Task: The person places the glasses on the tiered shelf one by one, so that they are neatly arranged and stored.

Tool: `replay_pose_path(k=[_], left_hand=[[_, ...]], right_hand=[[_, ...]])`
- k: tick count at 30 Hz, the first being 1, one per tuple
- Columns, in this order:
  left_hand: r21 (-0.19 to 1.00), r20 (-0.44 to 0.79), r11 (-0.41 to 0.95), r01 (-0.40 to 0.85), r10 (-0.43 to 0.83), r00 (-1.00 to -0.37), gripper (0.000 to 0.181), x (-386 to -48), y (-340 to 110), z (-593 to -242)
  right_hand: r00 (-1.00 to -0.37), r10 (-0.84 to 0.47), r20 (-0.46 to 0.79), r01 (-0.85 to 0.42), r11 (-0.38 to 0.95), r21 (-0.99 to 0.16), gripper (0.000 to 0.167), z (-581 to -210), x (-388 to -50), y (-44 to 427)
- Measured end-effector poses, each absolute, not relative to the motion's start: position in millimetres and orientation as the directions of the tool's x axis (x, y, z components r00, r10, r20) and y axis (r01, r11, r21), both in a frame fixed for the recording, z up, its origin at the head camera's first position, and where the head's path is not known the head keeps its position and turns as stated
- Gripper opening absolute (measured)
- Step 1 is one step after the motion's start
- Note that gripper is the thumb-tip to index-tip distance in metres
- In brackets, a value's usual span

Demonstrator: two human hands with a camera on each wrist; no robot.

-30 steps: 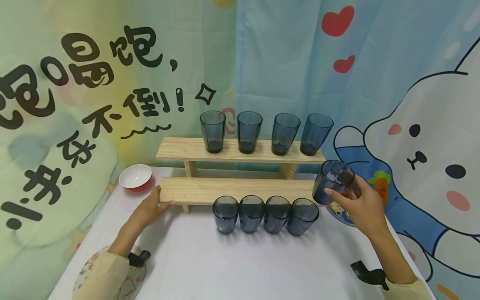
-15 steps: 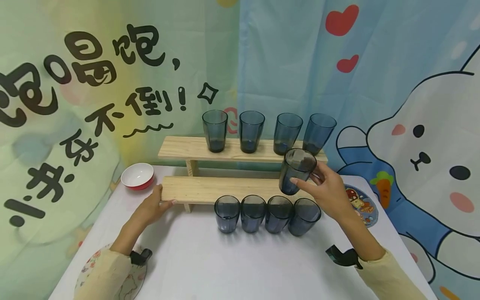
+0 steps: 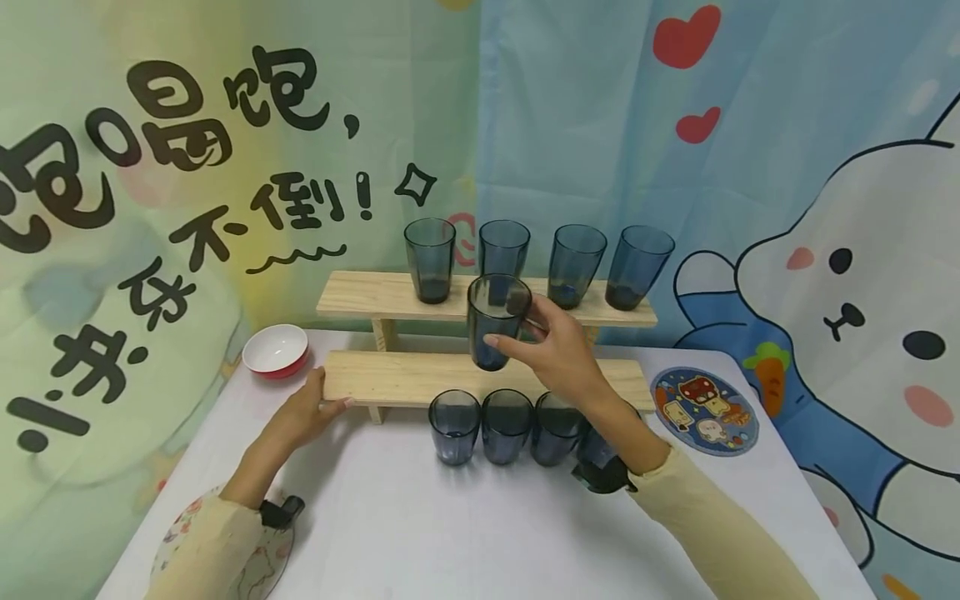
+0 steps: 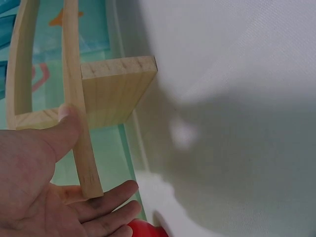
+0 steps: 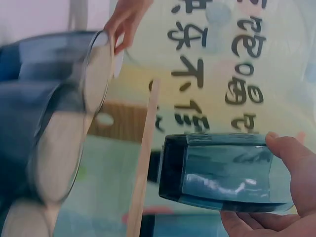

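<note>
My right hand (image 3: 562, 354) holds a blue-grey drinking glass (image 3: 493, 329) by its side, thumb in front and fingers behind. The glass is upright in the air, above the lower board of a two-tier wooden shelf (image 3: 397, 379). In the right wrist view, the held glass (image 5: 227, 170) has nothing visible inside. At the shelf's left end, my left hand (image 3: 303, 414) grips the lower board, and its thumb (image 4: 64, 131) lies against the board in the left wrist view. Several matching glasses (image 3: 430, 262) stand along the upper board. Several more (image 3: 453, 429) stand in a row before the shelf, the rightmost partly hidden by my right wrist.
A red bowl with a white inside (image 3: 275, 350) stands left of the shelf. To the right lies a round blue patterned mat (image 3: 705, 412). A floral round mat (image 3: 262, 558) is partly under my left sleeve. Behind the white table (image 3: 450, 542) hangs a printed curtain (image 3: 555, 108).
My right hand has carried the glass leftward from the shelf's right end to above its middle, uncovering the blue mat. My left hand has stayed at the board's left end.
</note>
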State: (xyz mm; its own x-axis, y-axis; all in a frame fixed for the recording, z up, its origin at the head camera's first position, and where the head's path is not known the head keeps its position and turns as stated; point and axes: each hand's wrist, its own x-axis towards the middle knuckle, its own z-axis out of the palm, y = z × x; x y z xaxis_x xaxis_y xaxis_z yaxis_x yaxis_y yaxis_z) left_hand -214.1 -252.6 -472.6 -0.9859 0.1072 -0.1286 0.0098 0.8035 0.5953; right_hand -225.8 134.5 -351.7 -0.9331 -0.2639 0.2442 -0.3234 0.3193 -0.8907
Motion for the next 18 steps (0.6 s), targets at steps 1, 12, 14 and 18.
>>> replay_pose_path(k=[1, 12, 14, 18], left_hand=[[0.595, -0.129, 0.804, 0.008, 0.105, -0.986, 0.084, -214, -253, -473], [0.583, -0.117, 0.812, 0.027, 0.117, -0.986, 0.082, -215, -251, -474], [0.578, -0.113, 0.815, 0.031, 0.117, -0.987, 0.082, -215, -251, -473], [0.577, -0.108, 0.816, 0.032, 0.116, -0.987, 0.082, -214, -252, -472]], right_hand=[[-0.927, -0.278, 0.253, -0.335, 0.304, -0.892, 0.068, -352, -227, 126], [-0.897, -0.327, 0.296, -0.375, 0.213, -0.902, 0.059, -351, -246, 50], [-0.895, -0.324, 0.307, -0.384, 0.207, -0.900, 0.059, -351, -249, 37], [-0.894, -0.305, 0.328, -0.399, 0.213, -0.892, 0.064, -350, -258, 13]])
